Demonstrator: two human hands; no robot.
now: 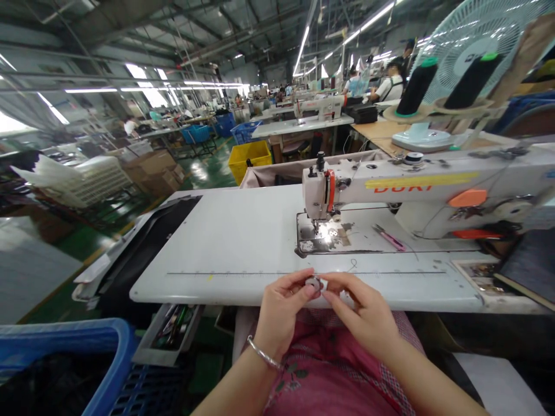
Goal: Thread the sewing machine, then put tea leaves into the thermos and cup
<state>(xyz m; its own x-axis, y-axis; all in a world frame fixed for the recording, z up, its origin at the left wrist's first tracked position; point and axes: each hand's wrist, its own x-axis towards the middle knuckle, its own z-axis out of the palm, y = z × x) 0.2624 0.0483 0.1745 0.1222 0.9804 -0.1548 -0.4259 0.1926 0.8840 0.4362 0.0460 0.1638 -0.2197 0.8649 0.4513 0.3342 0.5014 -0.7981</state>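
My left hand (281, 309), with a bangle on its wrist, pinches a small metal part (315, 283) that looks like a bobbin case. From the other side my right hand (362, 306) touches the same part with thumb and forefinger. Both hands are at the front edge of the white sewing table (229, 231), close to my lap. Beyond them stands the sewing machine (390, 185), its needle area lit. Pink-handled snips (390, 238) lie on the machine bed, right of the needle. A loop of thread (353, 264) rests near the ruler line.
Black material (147, 242) hangs over the table's left end. Below it are an open tool drawer (169, 335) and a blue basket (121, 346). Two black thread cones (416, 86) and a fan (481, 52) stand at the back right. A yellow crate (249, 162) is behind the table.
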